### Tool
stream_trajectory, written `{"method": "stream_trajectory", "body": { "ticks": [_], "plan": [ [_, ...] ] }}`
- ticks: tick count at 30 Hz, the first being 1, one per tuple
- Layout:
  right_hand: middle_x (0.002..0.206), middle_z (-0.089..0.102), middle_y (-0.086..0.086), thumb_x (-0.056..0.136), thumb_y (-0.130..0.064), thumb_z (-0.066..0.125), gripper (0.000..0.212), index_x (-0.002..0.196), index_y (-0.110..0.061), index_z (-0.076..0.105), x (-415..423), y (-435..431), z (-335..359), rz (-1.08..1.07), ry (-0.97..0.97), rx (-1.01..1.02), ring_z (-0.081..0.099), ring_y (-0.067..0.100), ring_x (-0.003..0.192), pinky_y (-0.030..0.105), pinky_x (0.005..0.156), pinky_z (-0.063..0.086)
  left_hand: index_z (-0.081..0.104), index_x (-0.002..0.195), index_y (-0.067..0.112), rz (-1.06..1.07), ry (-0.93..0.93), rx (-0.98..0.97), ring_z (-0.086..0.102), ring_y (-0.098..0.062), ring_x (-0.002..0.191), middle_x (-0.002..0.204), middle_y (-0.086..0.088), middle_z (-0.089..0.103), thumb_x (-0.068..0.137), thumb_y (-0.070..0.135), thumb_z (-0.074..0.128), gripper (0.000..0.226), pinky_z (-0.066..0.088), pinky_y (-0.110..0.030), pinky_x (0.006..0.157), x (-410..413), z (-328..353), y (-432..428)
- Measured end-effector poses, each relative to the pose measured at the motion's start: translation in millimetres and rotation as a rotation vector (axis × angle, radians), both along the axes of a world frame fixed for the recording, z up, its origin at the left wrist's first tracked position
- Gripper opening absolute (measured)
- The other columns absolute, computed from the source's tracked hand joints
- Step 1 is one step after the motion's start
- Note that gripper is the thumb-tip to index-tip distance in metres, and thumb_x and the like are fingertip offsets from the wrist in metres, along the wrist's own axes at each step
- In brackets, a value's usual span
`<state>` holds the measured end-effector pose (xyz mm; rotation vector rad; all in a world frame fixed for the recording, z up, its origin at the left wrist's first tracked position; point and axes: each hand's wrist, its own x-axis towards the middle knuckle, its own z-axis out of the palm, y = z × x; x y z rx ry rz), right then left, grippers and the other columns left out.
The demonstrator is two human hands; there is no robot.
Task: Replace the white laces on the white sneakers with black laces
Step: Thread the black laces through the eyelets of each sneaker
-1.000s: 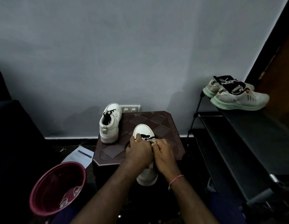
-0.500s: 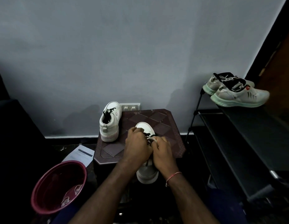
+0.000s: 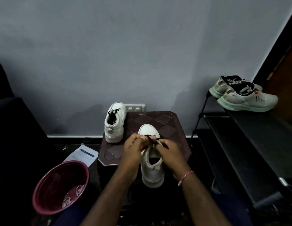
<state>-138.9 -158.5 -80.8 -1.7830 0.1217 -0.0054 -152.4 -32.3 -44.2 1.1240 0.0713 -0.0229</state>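
Black lace (image 3: 150, 139), pinched by left hand (image 3: 133, 146) and right hand (image 3: 170, 150), is going into the white sneaker (image 3: 152, 170); the next hole probably needs careful poking.

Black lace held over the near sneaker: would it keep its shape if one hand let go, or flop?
Probably floppy: the black lace looks thin and runs taut only between the left hand and right hand, which both pinch it. Likely very light, so pulling it should hardly shift the sneaker. Slipperiness cannot be judged.
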Motion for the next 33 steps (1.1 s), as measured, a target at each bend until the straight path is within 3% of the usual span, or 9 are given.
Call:
{"method": "stream_trajectory", "body": {
  "ticks": [2,5,9,14,18,21,25,30,33],
  "plan": [
    [0.079,0.068,0.000,0.080,-0.028,0.060,0.017,0.078,-0.015,0.071,0.7,-6.1,13.5,0.000,0.155,0.272,0.058,0.011,0.073,0.025,0.069,0.046,0.050,0.075,0.004,0.063,-0.011,0.053,0.064,-0.024,0.076,0.081,-0.021,0.065,0.094,-0.003,0.040,0.022,0.056,-0.025,0.068,1.3,-0.8,-11.7],
    [0.078,0.068,-0.003,0.074,-0.048,0.061,0.026,0.078,-0.023,0.068,24.2,-13.4,19.4,-0.058,0.321,0.290,0.049,0.012,0.065,0.032,0.070,0.037,0.052,0.077,0.010,0.116,-0.102,0.266,0.058,-0.020,0.075,0.077,-0.015,0.060,0.096,0.010,0.047,0.020,0.051,-0.030,0.072,3.7,-12.2,-21.1],
    [0.054,0.052,0.008,0.083,-0.015,0.067,0.016,0.070,-0.006,0.062,70.2,-1.4,31.4,-0.113,0.393,0.259,0.045,0.013,0.036,0.015,0.039,0.031,0.049,0.081,0.012,0.127,-0.236,0.569,0.056,-0.025,0.074,0.076,-0.010,0.059,0.090,0.031,0.043,0.021,0.047,-0.042,0.073,3.4,-22.8,-23.0],
    [0.061,0.058,0.009,0.080,0.003,0.064,0.018,0.065,-0.003,0.060,115.8,26.3,48.1,-0.067,0.243,0.119,0.050,0.018,0.052,0.020,0.044,0.039,0.043,0.077,0.015,0.145,-0.383,0.732,0.047,-0.012,0.066,0.069,0.002,0.051,0.093,0.025,0.040,0.019,0.039,-0.033,0.065,-2.6,-22.3,-25.1],
    [0.067,0.061,0.006,0.093,-0.008,0.058,0.014,0.079,-0.010,0.057,110.5,49.4,79.6,0.186,0.069,0.233,0.052,0.009,0.047,0.018,0.042,0.037,0.041,0.079,0.020,0.166,-0.460,0.795,0.045,-0.010,0.066,0.069,0.012,0.044,0.096,0.026,0.038,0.018,0.036,-0.033,0.065,1.4,-30.3,-25.8],
    [0.057,0.054,0.006,0.093,-0.013,0.059,0.008,0.087,-0.008,0.058,82.7,38.4,90.2,0.224,-0.088,0.052,0.045,0.008,0.041,0.019,0.040,0.037,0.045,0.083,0.017,0.204,-0.499,0.779,0.049,-0.016,0.069,0.073,0.010,0.049,0.096,0.030,0.036,0.020,0.040,-0.042,0.067,1.9,-31.7,-26.1],
    [0.092,0.070,-0.003,0.089,-0.010,0.059,0.021,0.107,-0.014,0.069,37.7,8.8,63.6,0.168,-0.188,-0.430,0.064,0.003,0.083,0.018,0.078,0.050,0.051,0.090,0.011,0.253,-0.459,0.673,0.056,-0.022,0.078,0.082,-0.001,0.059,0.093,0.033,0.037,0.026,0.045,-0.047,0.072,2.6,-31.1,-27.2],
    [0.110,0.062,-0.011,0.084,0.014,0.050,0.044,0.119,-0.010,0.060,-6.3,0.4,42.4,-0.106,-0.216,-0.066,0.058,-0.014,0.098,0.001,0.080,0.042,0.049,0.080,0.019,0.302,-0.329,0.517,0.055,-0.020,0.071,0.072,0.003,0.057,0.091,0.039,0.041,0.024,0.047,-0.050,0.070,2.1,-27.4,-27.2],
    [0.114,0.061,-0.010,0.082,0.014,0.055,0.051,0.123,-0.017,0.053,-12.3,3.6,23.6,-0.022,-0.121,-0.072,0.058,-0.005,0.107,0.008,0.085,0.046,0.051,0.077,0.016,0.247,-0.229,0.439,0.056,-0.020,0.069,0.070,-0.001,0.060,0.088,0.039,0.046,0.026,0.049,-0.046,0.073,9.7,-23.4,-23.5]
  ]
}}
